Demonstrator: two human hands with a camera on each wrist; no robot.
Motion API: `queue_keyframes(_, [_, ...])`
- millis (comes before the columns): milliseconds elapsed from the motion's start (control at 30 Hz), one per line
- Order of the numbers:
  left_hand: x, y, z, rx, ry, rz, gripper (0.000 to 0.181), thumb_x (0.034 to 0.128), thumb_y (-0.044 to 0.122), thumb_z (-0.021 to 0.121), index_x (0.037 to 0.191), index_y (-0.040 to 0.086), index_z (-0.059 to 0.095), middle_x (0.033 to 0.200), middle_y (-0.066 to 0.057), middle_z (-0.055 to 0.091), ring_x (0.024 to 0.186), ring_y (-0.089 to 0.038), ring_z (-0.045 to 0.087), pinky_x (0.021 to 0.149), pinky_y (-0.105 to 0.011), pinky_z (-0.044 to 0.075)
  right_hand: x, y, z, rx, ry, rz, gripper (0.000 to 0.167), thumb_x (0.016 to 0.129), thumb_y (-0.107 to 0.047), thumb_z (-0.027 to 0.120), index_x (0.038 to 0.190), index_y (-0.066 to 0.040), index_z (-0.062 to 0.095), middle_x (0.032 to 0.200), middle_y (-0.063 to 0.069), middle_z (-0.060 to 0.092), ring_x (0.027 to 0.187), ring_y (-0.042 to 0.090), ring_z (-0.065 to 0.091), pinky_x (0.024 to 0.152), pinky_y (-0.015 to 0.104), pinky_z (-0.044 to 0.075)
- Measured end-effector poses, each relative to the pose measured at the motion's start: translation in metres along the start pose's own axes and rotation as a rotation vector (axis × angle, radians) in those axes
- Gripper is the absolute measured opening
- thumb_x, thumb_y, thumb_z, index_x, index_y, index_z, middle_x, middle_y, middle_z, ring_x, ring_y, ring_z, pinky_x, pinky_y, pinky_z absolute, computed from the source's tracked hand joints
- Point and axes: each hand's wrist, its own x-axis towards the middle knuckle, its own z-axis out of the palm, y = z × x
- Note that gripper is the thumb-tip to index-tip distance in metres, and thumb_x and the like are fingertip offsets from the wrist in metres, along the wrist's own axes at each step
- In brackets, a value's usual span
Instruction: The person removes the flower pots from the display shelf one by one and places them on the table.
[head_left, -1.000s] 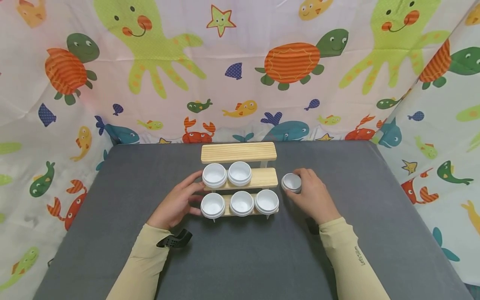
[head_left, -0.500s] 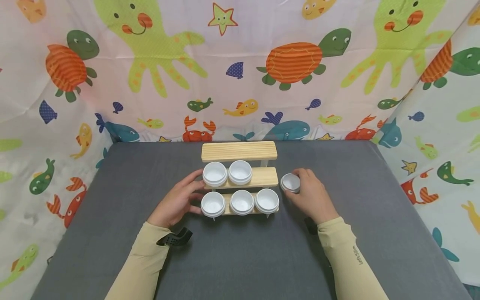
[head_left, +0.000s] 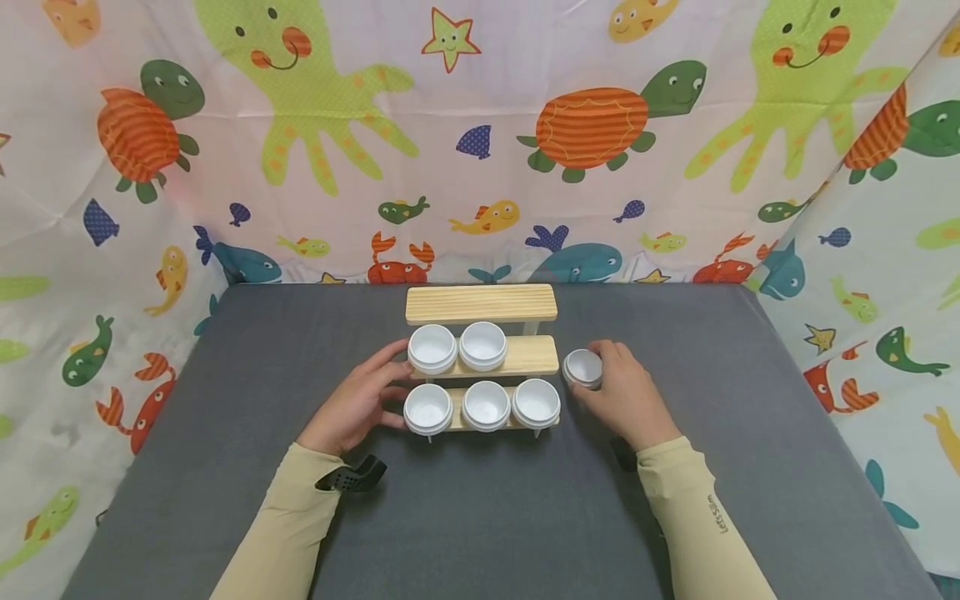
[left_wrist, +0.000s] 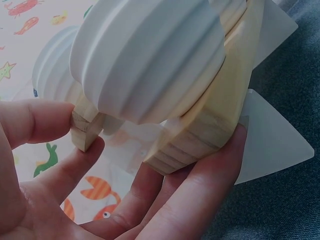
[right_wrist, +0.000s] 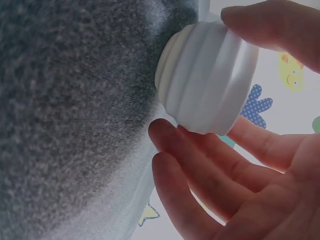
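Note:
A three-step wooden rack (head_left: 534, 355) holds white cups: two on the middle step, including one at its left (head_left: 432, 350), and three on the lowest step. My left hand (head_left: 356, 406) grips the rack's left side; in the left wrist view its fingers pinch the wooden ends of two steps (left_wrist: 192, 142), beside a ribbed cup (left_wrist: 150, 60). Right of the rack, my right hand (head_left: 632, 396) holds a small white cup (head_left: 582, 368) between thumb and fingers. That ribbed cup (right_wrist: 207, 77) appears tilted in the right wrist view, close to the grey cloth.
The rack's top step (head_left: 480, 304) carries nothing. A grey cloth (head_left: 480, 517) covers the table around the rack. Behind and at both sides hangs a white curtain (head_left: 480, 100) printed with sea animals. A dark band (head_left: 352, 475) sits at the left wrist.

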Motion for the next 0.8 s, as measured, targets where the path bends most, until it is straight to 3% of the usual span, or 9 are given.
queue_keyframes(233, [-0.001, 0.001, 0.000, -0.007, -0.010, 0.007, 0.061, 0.1104, 0.036, 0.056, 0.168, 0.032, 0.036, 0.151, -0.020, 0.052, 0.121, -0.034, 0.068, 0.075, -0.044, 0.066, -0.004, -0.007, -0.009, -0.018, -0.007, -0.001, 0.070, 0.094, -0.035, 0.080, 0.145, 0.006, 0.056, 0.133, 0.026, 0.063, 0.114, 0.040, 0.066, 0.097, 0.059, 0.057])
queue_keyframes(433, [-0.001, 0.000, 0.000, -0.008, -0.005, 0.022, 0.060, 0.1103, 0.037, 0.056, 0.167, 0.031, 0.037, 0.151, -0.020, 0.053, 0.119, -0.035, 0.068, 0.073, -0.043, 0.066, -0.012, -0.024, -0.031, -0.017, 0.064, -0.034, 0.069, 0.097, -0.035, 0.077, 0.149, 0.005, 0.054, 0.141, 0.026, 0.060, 0.125, 0.043, 0.063, 0.107, 0.063, 0.053])
queue_keyframes(600, [-0.001, -0.002, 0.001, -0.013, -0.006, 0.005, 0.061, 0.1098, 0.037, 0.056, 0.167, 0.032, 0.037, 0.150, -0.020, 0.052, 0.121, -0.036, 0.067, 0.075, -0.045, 0.066, -0.025, -0.048, -0.043, 0.014, 0.140, -0.124, 0.065, 0.097, -0.033, 0.078, 0.147, 0.001, 0.057, 0.140, 0.021, 0.063, 0.124, 0.040, 0.065, 0.105, 0.062, 0.056])
queue_keyframes(800, [0.001, -0.003, -0.001, -0.013, -0.007, 0.011, 0.060, 0.1097, 0.038, 0.057, 0.166, 0.033, 0.038, 0.150, -0.020, 0.053, 0.120, -0.036, 0.068, 0.076, -0.046, 0.066, -0.030, -0.083, -0.049, 0.027, 0.151, -0.292, 0.062, 0.095, -0.035, 0.081, 0.144, -0.002, 0.062, 0.138, 0.016, 0.066, 0.123, 0.034, 0.067, 0.103, 0.057, 0.059])
